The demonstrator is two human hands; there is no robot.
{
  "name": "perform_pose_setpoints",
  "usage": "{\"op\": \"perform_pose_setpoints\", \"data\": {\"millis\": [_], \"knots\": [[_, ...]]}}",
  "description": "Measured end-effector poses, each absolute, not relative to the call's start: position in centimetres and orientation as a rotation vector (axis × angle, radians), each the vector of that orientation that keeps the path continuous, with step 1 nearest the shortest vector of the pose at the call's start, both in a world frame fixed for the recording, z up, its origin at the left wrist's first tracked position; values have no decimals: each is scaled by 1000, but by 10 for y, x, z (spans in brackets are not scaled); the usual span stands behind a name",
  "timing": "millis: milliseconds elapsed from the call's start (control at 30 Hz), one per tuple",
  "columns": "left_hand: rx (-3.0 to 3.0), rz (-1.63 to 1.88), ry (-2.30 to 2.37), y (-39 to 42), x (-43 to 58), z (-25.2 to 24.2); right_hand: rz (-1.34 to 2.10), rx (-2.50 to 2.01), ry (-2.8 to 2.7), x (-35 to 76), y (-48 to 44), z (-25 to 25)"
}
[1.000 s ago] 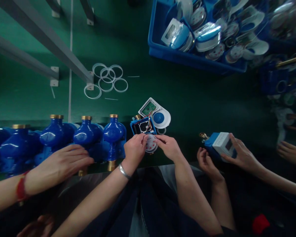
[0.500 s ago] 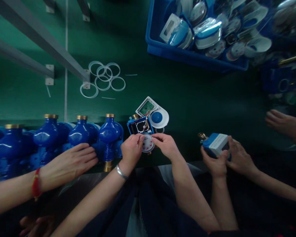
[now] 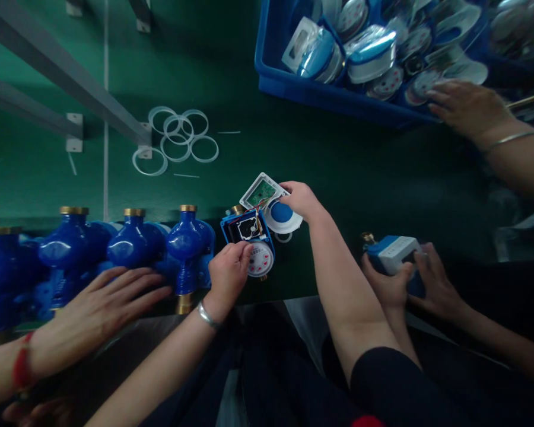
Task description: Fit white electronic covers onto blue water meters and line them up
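An opened water meter (image 3: 261,259) lies on the green bench in front of me, its round dial with red marks facing up. My left hand (image 3: 228,271), with a silver bracelet at the wrist, is closed in a pinch at the left edge of the dial. Behind the meter's blue housing (image 3: 232,230) lies a white cover (image 3: 289,225) with a green circuit board (image 3: 260,193), joined to it by thin wires. My right hand (image 3: 299,200) grips the cover's upper right side, fingertips partly hidden. A clear ring (image 3: 283,237) peeks out beside the meter.
Blue meter bodies (image 3: 189,240) line the left, near a co-worker's hand (image 3: 115,296). Clear rings (image 3: 175,148) lie behind. At right, a co-worker's hands (image 3: 391,290) hold another meter (image 3: 398,252). Another person's hand (image 3: 471,110) reaches to a blue crate (image 3: 320,95) of meter parts.
My right hand has moved from the dial up to the white cover. My left hand stays by the dial. At right, another person's hand has moved up to the crate.
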State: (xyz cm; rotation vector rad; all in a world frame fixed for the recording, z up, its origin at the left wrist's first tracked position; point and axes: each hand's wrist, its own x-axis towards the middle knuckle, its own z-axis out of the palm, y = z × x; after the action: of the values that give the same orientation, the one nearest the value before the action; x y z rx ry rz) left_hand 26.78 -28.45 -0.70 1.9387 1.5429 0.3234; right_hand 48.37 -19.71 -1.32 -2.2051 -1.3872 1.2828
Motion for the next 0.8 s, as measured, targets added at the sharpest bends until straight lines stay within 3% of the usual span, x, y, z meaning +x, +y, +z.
{"op": "perform_pose_setpoints", "data": {"millis": [200, 433, 667, 800], "knots": [[1964, 315, 1470, -300, 271, -6, 436, -2384, -1438, 463, -240, 29], [1995, 273, 1421, -319, 273, 0, -64, -2083, -1582, 458, -277, 19], [1976, 339, 1631, -251, 281, 26, -189, -1786, -1471, 457, -282, 6], [2015, 20, 1343, -183, 304, 0, -203, -1772, -1426, 451, -286, 5]]}}
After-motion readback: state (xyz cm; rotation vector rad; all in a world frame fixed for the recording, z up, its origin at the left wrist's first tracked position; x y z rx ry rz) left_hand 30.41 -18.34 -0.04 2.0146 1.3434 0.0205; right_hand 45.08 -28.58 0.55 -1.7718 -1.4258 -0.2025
